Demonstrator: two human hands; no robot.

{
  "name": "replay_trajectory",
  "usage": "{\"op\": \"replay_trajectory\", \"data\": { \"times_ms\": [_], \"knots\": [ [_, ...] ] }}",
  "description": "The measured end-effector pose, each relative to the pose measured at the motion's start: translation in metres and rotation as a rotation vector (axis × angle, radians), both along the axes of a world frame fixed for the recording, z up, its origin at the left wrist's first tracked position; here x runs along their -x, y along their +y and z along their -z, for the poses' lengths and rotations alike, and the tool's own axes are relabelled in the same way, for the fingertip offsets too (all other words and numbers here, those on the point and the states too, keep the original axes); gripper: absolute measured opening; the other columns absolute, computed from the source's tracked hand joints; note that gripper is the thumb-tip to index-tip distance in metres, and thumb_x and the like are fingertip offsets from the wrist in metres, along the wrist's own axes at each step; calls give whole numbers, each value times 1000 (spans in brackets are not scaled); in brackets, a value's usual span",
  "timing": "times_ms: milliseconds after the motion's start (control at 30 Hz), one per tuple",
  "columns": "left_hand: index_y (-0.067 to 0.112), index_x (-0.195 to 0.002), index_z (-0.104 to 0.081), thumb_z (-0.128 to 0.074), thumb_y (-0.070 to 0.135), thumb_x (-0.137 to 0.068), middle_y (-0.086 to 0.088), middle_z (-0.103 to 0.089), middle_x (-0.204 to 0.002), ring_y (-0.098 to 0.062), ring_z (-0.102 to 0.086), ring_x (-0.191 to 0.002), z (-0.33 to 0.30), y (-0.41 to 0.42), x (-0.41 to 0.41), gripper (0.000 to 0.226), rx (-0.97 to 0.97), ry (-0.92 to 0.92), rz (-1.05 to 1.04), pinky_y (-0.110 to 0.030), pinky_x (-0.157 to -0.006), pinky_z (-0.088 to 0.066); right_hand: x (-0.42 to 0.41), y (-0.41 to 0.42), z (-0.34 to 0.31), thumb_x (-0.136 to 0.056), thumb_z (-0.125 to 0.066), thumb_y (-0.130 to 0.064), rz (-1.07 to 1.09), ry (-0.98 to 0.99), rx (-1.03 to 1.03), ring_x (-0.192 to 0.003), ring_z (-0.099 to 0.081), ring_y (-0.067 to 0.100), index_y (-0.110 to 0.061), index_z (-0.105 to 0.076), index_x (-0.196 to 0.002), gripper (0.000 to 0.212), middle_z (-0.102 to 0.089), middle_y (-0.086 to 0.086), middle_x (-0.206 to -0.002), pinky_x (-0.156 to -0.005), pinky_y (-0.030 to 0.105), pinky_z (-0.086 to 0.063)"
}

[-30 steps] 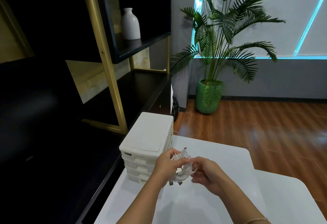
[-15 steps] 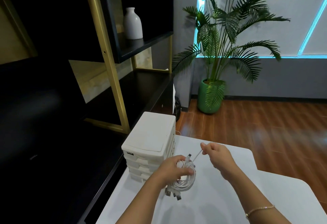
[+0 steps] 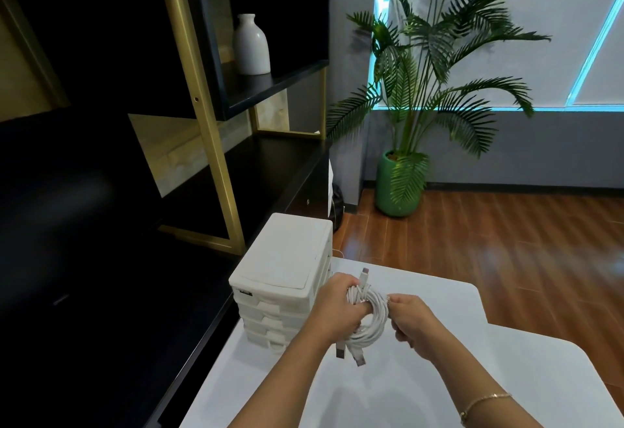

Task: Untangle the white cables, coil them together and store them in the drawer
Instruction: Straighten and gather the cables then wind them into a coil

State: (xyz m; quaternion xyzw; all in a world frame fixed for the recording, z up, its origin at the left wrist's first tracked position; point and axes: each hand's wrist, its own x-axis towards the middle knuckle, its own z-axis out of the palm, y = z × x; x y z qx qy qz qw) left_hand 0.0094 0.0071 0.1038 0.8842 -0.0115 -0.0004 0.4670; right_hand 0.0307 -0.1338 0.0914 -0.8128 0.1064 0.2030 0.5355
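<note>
- Both hands are up over the glossy white table [image 3: 422, 394], whose far edge runs just behind the knuckles and whose rounded right corner drops away to the brown wooden plank floor [image 3: 506, 258]
- On the left the table edge butts against a black shelving unit with brass-coloured posts [image 3: 202, 106], so the open side is to the right and toward the camera, where bare tabletop spreads out
- The small white plastic drawer unit [image 3: 283, 269] stands at the table's far left corner, its stacked drawers all pushed in, just beside the left wrist
- The left hand [image 3: 332, 312] has its fingers curled tight round the coil of white cables [image 3: 369, 321], gripping it on its left side, knuckles toward the drawer unit
- The right hand [image 3: 410, 321] meets the coil from the other side, fingers bent and pinching the outer loops (the fingertips themselves are tucked out of sight)
- The coil is held in the air between the two hands, above the tabletop, not resting on it
- One plug end sticks up above the left fist; two more connectors hang below the coil
- A gold chain bracelet [image 3: 486, 402] sits on the right wrist, forearm angled in from the lower right
- Well behind: a white ceramic vase [image 3: 251, 46] on a shelf, and a palm in a green pot [image 3: 396, 188] on the floor
</note>
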Motion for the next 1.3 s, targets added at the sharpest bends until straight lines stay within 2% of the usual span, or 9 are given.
{"op": "replay_trajectory", "data": {
  "times_ms": [200, 333, 467, 667, 767, 867, 933, 1100, 1300],
  "knots": [
    [14, -102, -65, -63, 17, -83, 2, -61, -84, -16, -54, -72, 6, 0, 4, 19, -37, -27, 12, -18, -59, -43, 2, 1, 9, -94, -47, -13, -86, 83, -24, -46, -29, 12, -5, -55, -76, 22, -41, 4, -58, -43, 22, -26],
    [17, -89, -60, -57, 12, -85, 8, -54, -71, -10, -50, -64, 17, 6, 5, 7, -25, 5, -118, -11, -52, -37, 7, 4, 6, -92, -58, -26, 91, -186, 60, -79, -56, 15, -16, -61, -93, 10, -61, 1, -91, -60, 21, -45],
    [18, -83, -52, -57, 11, -84, 4, -56, -74, -17, -52, -70, 28, 8, 4, 9, 1, 39, -239, -13, -52, -36, 19, 6, -7, -85, -68, -24, 29, -465, 46, -86, -58, 13, -24, -65, -82, 4, -64, -9, -92, -66, 17, -44],
    [22, -71, -45, -64, 13, -76, 4, -54, -70, -8, -48, -57, 22, 3, -1, 22, 76, 150, -304, -12, -46, -36, 26, 21, 3, -87, -63, -30, -299, -481, 517, -97, -46, 8, -31, -75, -94, 14, -53, -7, -101, -76, 21, -38],
    [17, -69, -46, -71, 7, -66, -1, -55, -68, -12, -50, -55, 15, 4, -5, 28, 361, 325, -269, -18, -47, -42, 30, 25, 4, -90, -59, -31, -252, -446, 593, -107, -48, 14, -27, -72, -105, 21, -52, -1, -114, -79, 23, -43],
    [9, -87, -58, -76, 3, -65, -6, -63, -78, -16, -59, -64, 14, 11, -5, 29, 647, 486, -173, -21, -54, -48, 30, 24, 2, -89, -61, -33, -238, -425, 546, -104, -52, 15, -26, -70, -111, 25, -54, 0, -114, -79, 18, -42],
    [3, -108, -59, -83, 8, -60, -9, -67, -88, -18, -65, -70, 16, 17, -4, 54, 758, 534, -99, -25, -60, -52, 27, 22, -2, -86, -65, -34, -267, -401, 498, -94, -54, 14, -23, -74, -105, 23, -57, 0, -101, -73, 19, -40],
    [14, -101, -57, -89, 19, -45, -10, -68, -94, -22, -62, -84, 31, 26, 3, 65, 662, 454, -35, -38, -87, -51, 30, 15, -1, -84, -68, -19, -92, -143, 42, -70, -59, 15, -17, -72, -68, 17, -68, 4, -77, -62, 25, -46],
    [21, -91, -59, -81, 4, -68, 0, -63, -85, -13, -57, -77, 53, 28, 7, 35, 465, 401, -4, -24, -73, -48, 26, 13, 9, -93, -57, -28, 46, 142, -22, -53, -51, 20, -2, -62, -73, 33, -54, 9, -62, -69, 31, -43]
  ]
}}
